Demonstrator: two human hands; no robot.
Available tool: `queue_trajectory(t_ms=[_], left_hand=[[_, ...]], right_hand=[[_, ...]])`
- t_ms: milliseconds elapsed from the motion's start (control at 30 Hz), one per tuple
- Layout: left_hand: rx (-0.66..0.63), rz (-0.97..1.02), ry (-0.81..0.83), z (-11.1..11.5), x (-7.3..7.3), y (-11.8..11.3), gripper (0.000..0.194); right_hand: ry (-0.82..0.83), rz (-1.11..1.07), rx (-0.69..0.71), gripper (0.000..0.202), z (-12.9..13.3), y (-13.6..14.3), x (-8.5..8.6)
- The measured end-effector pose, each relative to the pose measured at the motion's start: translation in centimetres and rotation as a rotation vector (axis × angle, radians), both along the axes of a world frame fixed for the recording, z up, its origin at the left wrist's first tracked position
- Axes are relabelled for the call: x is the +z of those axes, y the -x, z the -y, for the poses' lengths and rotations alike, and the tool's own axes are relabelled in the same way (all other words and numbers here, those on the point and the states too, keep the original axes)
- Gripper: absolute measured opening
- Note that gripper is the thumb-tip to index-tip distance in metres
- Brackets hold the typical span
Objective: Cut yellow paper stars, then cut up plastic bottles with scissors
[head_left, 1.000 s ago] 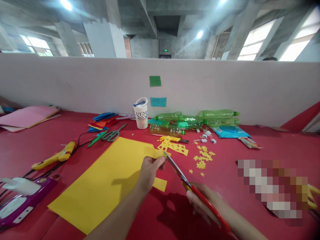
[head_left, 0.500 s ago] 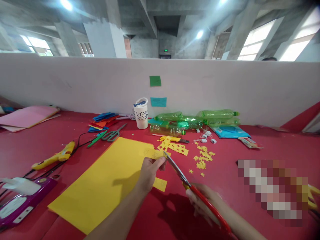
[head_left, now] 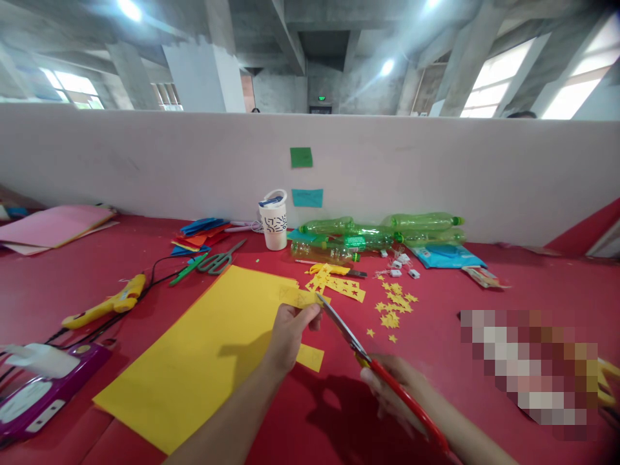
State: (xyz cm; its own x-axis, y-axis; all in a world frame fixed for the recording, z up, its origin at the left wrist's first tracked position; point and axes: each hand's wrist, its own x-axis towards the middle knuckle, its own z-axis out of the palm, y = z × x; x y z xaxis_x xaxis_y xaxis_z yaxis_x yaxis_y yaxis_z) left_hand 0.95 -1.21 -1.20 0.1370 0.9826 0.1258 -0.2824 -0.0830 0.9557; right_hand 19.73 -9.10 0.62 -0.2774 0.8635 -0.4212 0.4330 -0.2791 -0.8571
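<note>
My left hand (head_left: 295, 332) pinches a small yellow paper strip (head_left: 298, 297) with faint pencil marks, held over the large yellow paper sheets (head_left: 194, 361). My right hand (head_left: 394, 387) grips red-handled scissors (head_left: 346, 326), their blade tips at the strip beside my left thumb. Below my left wrist lies another yellow paper piece (head_left: 310, 357). Behind the scissors are yellow strips with star-shaped holes (head_left: 345, 288). Small yellow paper stars (head_left: 394, 303) are scattered to their right.
Green plastic bottles (head_left: 368, 236) and a white cup (head_left: 274, 223) stand along the white partition. Grey-green scissors (head_left: 220, 258), a yellow glue gun (head_left: 109, 303) and a purple power strip (head_left: 53, 381) with cords lie to the left. A blue packet (head_left: 448, 256) is at the back right.
Hardly anything differs. The hands, the scissors and the paper strip stay in nearly the same place, with the blade tips still at the strip.
</note>
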Motion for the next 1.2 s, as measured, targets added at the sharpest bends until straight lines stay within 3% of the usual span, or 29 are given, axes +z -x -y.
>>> queue_trajectory(t_ms=[233, 400, 600, 933, 1200], left_hand=[[0.032, 0.098, 0.024, 0.0, 0.2, 0.1, 0.013], [0.025, 0.097, -0.001, -0.1, 0.8, 0.3, 0.011], [-0.009, 0.095, 0.025, -0.1, 1.0, 0.2, 0.011], [0.043, 0.191, 0.074, -0.3, 0.9, 0.3, 0.010], [0.038, 0.005, -0.012, -0.2, 1.2, 0.4, 0.012]], right_hand=[[-0.090, -0.049, 0.012, 0.045, -0.1, -0.3, -1.2], [-0.054, -0.019, 0.016, 0.044, 0.0, -0.2, -0.6], [-0.002, 0.025, -0.095, 0.049, 0.2, 0.3, -0.3], [-0.028, -0.016, -0.040, 0.045, -0.1, 0.0, -0.5], [-0.016, 0.008, 0.033, 0.050, 0.2, -0.1, 0.7]])
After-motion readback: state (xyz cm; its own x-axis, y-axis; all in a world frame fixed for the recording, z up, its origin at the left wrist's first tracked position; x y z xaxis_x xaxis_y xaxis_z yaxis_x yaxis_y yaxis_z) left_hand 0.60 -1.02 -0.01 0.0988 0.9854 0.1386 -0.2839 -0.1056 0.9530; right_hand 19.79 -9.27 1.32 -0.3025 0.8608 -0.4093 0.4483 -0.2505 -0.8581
